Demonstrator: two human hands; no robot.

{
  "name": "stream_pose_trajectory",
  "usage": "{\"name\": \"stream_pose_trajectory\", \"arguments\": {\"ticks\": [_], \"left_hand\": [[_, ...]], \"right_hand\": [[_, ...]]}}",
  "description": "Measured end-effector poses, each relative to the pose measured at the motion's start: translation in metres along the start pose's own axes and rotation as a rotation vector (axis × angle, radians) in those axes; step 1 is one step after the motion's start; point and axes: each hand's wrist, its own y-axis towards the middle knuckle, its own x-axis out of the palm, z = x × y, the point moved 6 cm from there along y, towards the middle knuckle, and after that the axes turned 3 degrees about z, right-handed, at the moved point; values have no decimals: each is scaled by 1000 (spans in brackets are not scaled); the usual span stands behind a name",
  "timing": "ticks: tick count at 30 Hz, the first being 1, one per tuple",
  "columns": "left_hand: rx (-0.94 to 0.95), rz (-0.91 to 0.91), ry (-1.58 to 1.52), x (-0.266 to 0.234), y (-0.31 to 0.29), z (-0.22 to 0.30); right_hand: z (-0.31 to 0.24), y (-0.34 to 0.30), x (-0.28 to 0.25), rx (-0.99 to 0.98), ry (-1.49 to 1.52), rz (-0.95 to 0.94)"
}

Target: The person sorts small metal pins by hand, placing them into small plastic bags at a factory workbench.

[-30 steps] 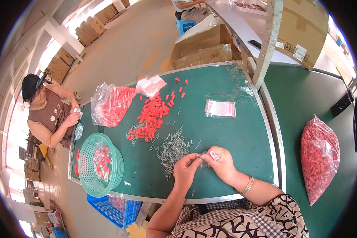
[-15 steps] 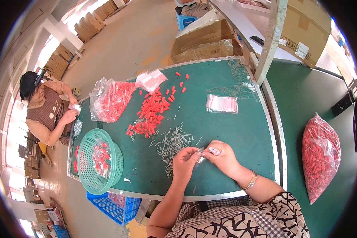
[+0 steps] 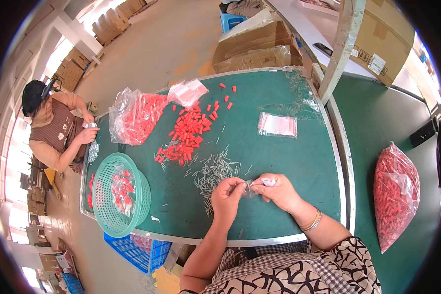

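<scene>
Both hands (image 3: 252, 192) pinch a small clear bag (image 3: 251, 188) above the green table (image 3: 279, 161).

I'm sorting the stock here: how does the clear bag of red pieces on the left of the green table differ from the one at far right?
The left bag lies open and slumped, red pieces loose beside it; the right bag looks closed and plump. The left one is partly filled and sits on the table; the right one is packed full, on a separate surface. Both are clear plastic holding red pieces.
</scene>
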Motion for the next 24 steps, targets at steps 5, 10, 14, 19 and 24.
{"name": "stream_pose_trajectory", "arguments": {"ticks": [5, 10, 14, 19, 24], "left_hand": [[104, 27, 113, -2, 1, 0], [236, 74, 331, 0, -3, 14], [858, 288, 840, 17, -21, 62], [465, 93, 543, 19, -20, 32], [223, 129, 432, 16, -18, 23]], "right_hand": [[-1, 0, -3, 4, -59, 52], [-5, -3, -1, 23, -143, 66], [-30, -9, -5, -403, -437, 257], [-37, -19, 1, -602, -527, 290], [-38, -21, 4, -587, -527, 294]]}}
